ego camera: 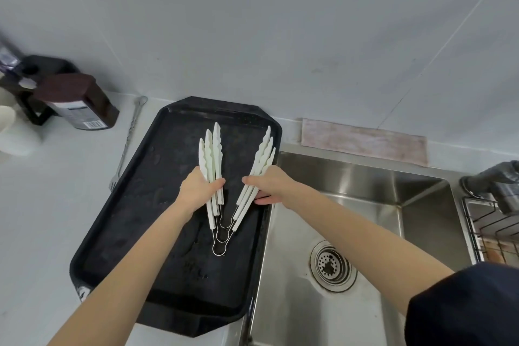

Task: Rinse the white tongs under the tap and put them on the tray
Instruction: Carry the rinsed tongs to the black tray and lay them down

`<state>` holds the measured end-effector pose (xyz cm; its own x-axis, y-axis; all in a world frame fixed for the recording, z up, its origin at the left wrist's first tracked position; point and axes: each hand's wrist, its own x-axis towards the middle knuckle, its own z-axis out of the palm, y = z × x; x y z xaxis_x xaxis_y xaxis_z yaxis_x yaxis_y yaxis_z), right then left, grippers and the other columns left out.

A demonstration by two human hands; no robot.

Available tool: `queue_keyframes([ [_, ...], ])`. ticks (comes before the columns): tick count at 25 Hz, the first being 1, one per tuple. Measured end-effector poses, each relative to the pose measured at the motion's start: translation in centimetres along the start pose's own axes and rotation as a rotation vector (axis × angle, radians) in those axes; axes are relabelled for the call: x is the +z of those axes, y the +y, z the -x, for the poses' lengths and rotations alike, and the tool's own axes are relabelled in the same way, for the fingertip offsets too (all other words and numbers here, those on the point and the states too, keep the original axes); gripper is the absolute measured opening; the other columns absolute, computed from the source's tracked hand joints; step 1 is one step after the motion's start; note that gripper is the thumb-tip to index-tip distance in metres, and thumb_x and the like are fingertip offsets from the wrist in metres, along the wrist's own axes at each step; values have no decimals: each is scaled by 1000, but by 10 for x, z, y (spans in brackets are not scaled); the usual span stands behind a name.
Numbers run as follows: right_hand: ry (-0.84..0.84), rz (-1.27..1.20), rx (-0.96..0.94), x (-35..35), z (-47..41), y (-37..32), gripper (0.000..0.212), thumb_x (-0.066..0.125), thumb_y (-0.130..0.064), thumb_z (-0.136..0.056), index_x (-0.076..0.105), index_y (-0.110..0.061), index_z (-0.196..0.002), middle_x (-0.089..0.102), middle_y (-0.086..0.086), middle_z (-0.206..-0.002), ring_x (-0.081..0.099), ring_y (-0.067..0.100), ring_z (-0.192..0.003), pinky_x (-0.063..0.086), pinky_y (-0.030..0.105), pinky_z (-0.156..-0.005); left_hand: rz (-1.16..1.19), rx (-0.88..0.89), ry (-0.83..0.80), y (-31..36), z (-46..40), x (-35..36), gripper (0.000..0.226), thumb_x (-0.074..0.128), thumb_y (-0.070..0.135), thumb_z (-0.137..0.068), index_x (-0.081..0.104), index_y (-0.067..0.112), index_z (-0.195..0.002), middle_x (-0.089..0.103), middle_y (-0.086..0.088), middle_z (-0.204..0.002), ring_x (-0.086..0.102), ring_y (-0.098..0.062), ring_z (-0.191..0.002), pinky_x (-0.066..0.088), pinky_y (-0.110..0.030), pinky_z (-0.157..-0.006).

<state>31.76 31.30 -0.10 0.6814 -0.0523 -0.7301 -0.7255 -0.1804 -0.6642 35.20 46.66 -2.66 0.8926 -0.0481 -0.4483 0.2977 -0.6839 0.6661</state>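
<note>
Three white tongs [212, 149] with wire spring ends are stacked together in a V shape over the black tray [118, 222]. My left hand [198, 188] grips the left arms of the stack. The right arms are held by my right hand [269, 184]. The scalloped tips point toward the wall, and the wire loops point toward me. I cannot tell whether the tongs rest on the tray or hang just above it. The tray surface looks wet.
A steel sink [365, 222] with a round drain [332, 265] lies right of the tray. A pink cloth [365, 142] lies behind it, a wire rack [494, 227] at far right. A long metal fork [127, 146], a dark bottle [81, 101] and a white cup [7, 126] sit on the left counter.
</note>
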Motion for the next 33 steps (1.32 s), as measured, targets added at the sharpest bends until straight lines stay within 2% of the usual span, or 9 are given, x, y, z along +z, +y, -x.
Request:
queue_keyframes([
  [5,-27,-87,55,-6,16,-14,42,41,-23,-96,43,-2,-132,61,20,-121,60,25,-93,50,29,-84,-5,-2,-6,-7,0,0,51,59,24,-86,41,8,-131,55,-8,-127,52,-28,-118,40,-34,-94],
  [8,7,-50,33,-13,28,-18,45,37,-25,-97,35,-3,-137,55,21,-128,59,30,-114,49,31,-91,-25,99,16,-11,1,-1,52,63,31,-80,47,13,-127,52,-12,-130,51,-30,-119,41,-44,-103],
  [12,132,365,-174,-12,38,-11,30,35,-29,-96,47,-5,-111,52,9,-101,57,23,-95,48,32,-77,-267,288,131,-16,12,1,69,53,30,-90,21,7,-147,16,-16,-156,17,-34,-143,19,-45,-115],
  [14,218,657,-317,-7,33,7,45,38,-32,-95,38,-4,-130,48,17,-126,47,33,-119,42,41,-96,-403,382,192,-24,22,3,77,41,48,-89,15,5,-148,9,-17,-158,12,-36,-145,14,-46,-116],
  [16,266,941,-434,3,26,31,68,40,-40,-93,14,-11,-149,13,16,-158,10,34,-146,15,50,-116,-518,438,181,-38,30,9,94,14,70,-80,13,5,-148,6,-17,-158,4,-33,-147,6,-45,-118],
  [18,277,1123,-561,14,18,49,75,40,-49,-90,12,-17,-151,0,12,-161,-3,33,-148,4,55,-117,-589,446,156,-53,33,18,104,-10,77,-72,3,6,-148,-1,-14,-158,-9,-24,-145,-5,-42,-116],
  [22,325,1220,-569,29,0,68,68,31,-60,-84,54,-18,-133,48,12,-145,43,35,-134,38,59,-100,-570,422,163,-65,27,28,97,-19,76,-68,-14,11,-141,-15,0,-154,-20,-15,-140,-13,-38,-114],
  [26,371,1227,-589,24,-18,63,75,6,-59,-90,54,-18,-132,50,10,-144,44,34,-133,35,56,-102,-533,394,190,-60,13,28,84,1,64,-79,-8,14,-146,-9,0,-158,-16,-16,-143,-12,-39,-115],
  [33,371,1254,-599,8,-35,46,75,6,-60,-90,53,-21,-133,49,10,-144,43,35,-134,30,54,-104,-506,402,202,-44,-16,27,87,4,62,-77,-4,13,-148,-7,-3,-159,-8,-22,-147,-9,-40,-117],
])
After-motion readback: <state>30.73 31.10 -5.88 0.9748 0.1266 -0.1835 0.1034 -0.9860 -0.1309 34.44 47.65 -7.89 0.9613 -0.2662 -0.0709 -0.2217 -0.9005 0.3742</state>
